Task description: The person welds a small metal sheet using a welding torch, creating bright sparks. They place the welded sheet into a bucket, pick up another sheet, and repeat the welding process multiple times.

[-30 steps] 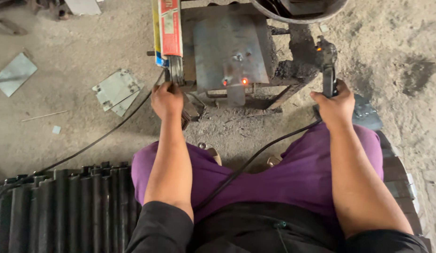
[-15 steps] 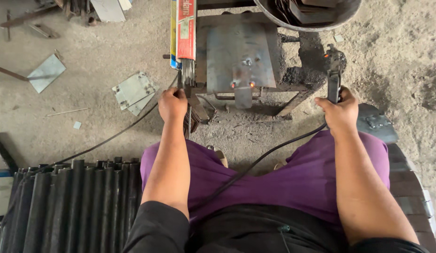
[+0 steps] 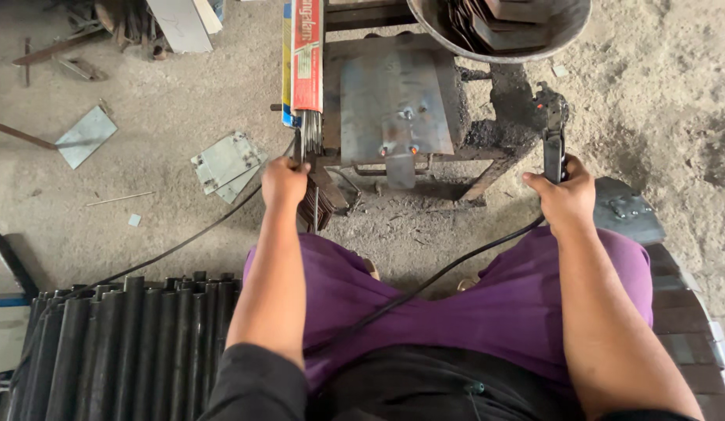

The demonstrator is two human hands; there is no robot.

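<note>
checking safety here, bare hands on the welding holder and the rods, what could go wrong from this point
The left hand is bare among the welding rods, near glowing spots on the steel plate; a burn seems possible. The right hand grips the electrode holder ungloved. The black cable crosses the lap and could snag.

Open floor lies left of the metal stand (image 3: 394,109); black pipes (image 3: 121,343) block the lower left.
</note>
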